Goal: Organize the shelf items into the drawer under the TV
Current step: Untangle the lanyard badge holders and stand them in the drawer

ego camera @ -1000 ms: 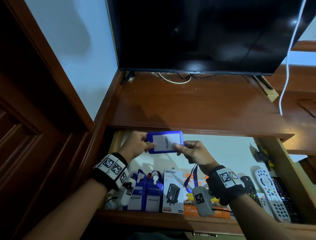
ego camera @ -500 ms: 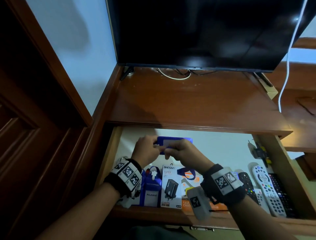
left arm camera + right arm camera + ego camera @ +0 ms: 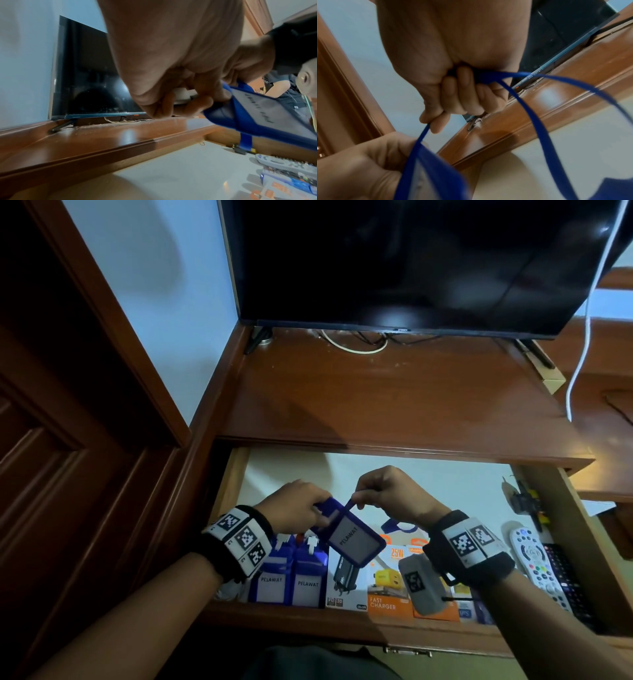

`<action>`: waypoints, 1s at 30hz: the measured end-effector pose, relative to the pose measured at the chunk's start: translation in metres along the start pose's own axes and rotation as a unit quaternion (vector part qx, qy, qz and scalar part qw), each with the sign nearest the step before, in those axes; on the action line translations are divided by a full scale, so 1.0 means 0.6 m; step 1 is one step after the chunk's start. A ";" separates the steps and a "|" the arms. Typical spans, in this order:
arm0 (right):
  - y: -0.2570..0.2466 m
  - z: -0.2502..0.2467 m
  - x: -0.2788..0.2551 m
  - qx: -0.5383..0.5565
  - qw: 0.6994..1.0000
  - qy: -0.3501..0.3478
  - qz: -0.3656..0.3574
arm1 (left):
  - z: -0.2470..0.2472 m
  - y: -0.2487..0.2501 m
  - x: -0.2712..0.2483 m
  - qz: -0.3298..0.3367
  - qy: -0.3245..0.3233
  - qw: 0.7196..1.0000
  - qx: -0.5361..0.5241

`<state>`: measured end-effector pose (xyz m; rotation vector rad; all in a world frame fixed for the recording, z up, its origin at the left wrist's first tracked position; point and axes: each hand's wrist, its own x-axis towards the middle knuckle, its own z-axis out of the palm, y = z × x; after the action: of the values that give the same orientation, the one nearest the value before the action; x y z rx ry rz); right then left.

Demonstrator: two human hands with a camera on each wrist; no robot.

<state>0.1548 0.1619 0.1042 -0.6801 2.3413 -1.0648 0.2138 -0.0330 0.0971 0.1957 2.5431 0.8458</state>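
A blue badge holder point(image 3: 347, 534) with a "PELAWAT" card hangs tilted over the open drawer point(image 3: 236, 474). My left hand point(image 3: 298, 506) pinches its upper left end, seen close in the left wrist view on the badge holder point(image 3: 267, 115). My right hand point(image 3: 390, 491) pinches the blue lanyard strap point(image 3: 349, 504) just above the holder; in the right wrist view the lanyard strap point(image 3: 529, 108) loops out from my curled fingers point(image 3: 462, 94). Two more blue badge holders point(image 3: 291, 577) stand at the drawer's front left.
Charger boxes point(image 3: 387, 580) lie at the drawer's front, remotes point(image 3: 541, 566) along its right side. The wooden shelf point(image 3: 376, 405) above carries the TV point(image 3: 411, 261) and cables. A white cable point(image 3: 582, 337) hangs at the right. A wooden door panel point(image 3: 68, 440) stands to the left.
Both hands came down from shelf-edge height into the drawer. The badge holder went from flat and level to tilted, and my right hand shifted from the holder's edge to the strap.
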 end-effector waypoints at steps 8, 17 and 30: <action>0.011 0.031 0.000 0.170 0.982 -0.036 0.078 | -0.039 0.013 -0.003 0.020 -0.015 0.999 -0.033; 0.008 0.066 -0.001 0.317 0.942 0.065 0.086 | -0.029 0.000 0.010 -0.006 0.131 0.922 -0.364; -0.016 0.115 0.035 0.197 0.970 0.092 0.110 | 0.002 -0.016 0.054 -0.113 0.287 0.848 -0.431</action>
<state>0.1822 0.1058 0.0669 -0.1754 2.1887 -1.4790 0.1858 -0.0312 0.0787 -0.7250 2.2817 2.0606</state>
